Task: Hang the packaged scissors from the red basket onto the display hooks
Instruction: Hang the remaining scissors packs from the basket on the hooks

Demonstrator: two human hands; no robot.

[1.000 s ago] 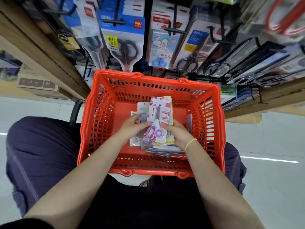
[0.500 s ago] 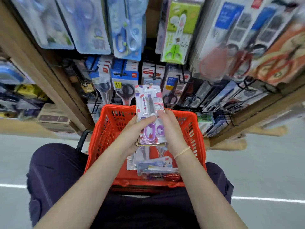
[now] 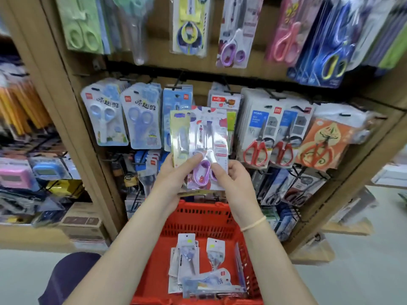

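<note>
Early in task, I judge: no pack from this handful on hook yet. My left hand point(image 3: 174, 172) and right hand point(image 3: 234, 179) grip small fan of clear-blister scissor packs point(image 3: 207, 150), front one purple-handled, fingers point(image 3: 191, 160) curled round lower edges, raised before brown pegboard display hooks point(image 3: 178, 81). Red plastic slatted basket point(image 3: 198, 219) on lap holds several more carded packs point(image 3: 198, 271), heaped toward near wall. Those remain to hang.
</note>
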